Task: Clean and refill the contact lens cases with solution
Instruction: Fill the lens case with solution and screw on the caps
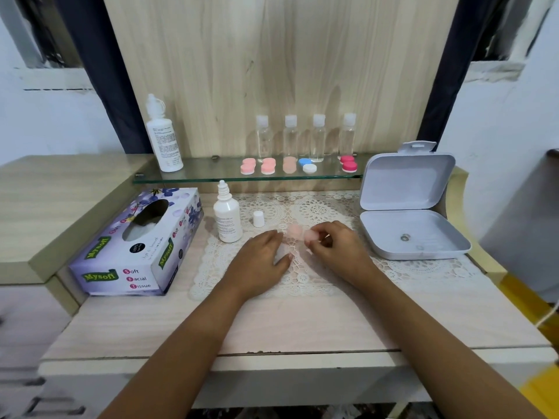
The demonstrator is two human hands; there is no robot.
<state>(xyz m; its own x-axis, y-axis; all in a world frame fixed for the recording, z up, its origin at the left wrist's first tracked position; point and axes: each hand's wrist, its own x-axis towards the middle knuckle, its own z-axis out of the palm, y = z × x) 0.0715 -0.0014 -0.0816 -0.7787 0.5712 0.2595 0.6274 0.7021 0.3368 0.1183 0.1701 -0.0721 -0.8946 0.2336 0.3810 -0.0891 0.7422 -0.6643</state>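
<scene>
A pale pink contact lens case point(295, 230) lies on the lace mat point(317, 207) between my hands. My left hand point(263, 255) rests flat on the mat, its fingertips touching the case's left side. My right hand point(335, 241) pinches a pale pink cap point(310, 235) at the case's right end. A small white solution bottle point(227, 214) stands uncapped to the left, its white cap point(259, 218) beside it. A larger solution bottle point(163, 137) stands on the glass shelf point(193, 176).
Several more lens cases point(267, 166) in pink, blue-white and red sit on the shelf before several clear small bottles point(317, 137). A tissue box point(142, 243) lies at the left. An open white plastic box point(408, 207) stands at the right.
</scene>
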